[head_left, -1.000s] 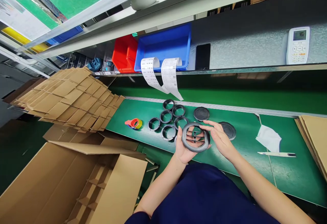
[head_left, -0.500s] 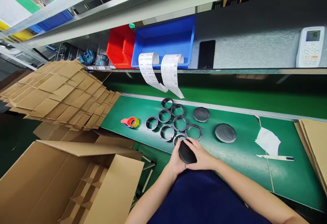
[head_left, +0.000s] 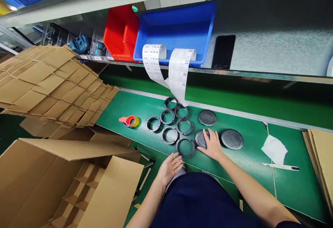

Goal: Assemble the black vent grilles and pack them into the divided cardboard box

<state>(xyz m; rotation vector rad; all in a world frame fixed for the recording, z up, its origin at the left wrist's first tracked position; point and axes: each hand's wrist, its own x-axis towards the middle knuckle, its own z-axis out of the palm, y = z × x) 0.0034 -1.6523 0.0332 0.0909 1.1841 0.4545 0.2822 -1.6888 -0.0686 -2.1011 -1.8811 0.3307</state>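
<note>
My right hand lies with spread fingers over a round black vent cover, which sits flat on the green bench. The hand hides part of that cover. Two more black round covers lie nearby, a far cover and a right-hand cover. Palm up and holding nothing, my left hand hovers at the bench's front edge. Just beyond it is a black ring, the nearest of several open black rings grouped on the bench.
Left on the bench are tape rolls. An open carton with dividers stands front left, below stacked cardboard dividers. A utility knife and white paper lie right. The shelf above carries a blue bin, label strips and a phone.
The black cover that both hands held near my body now lies on the bench under my right hand. My left hand has come away from it. One ring formerly there is no longer visible.
</note>
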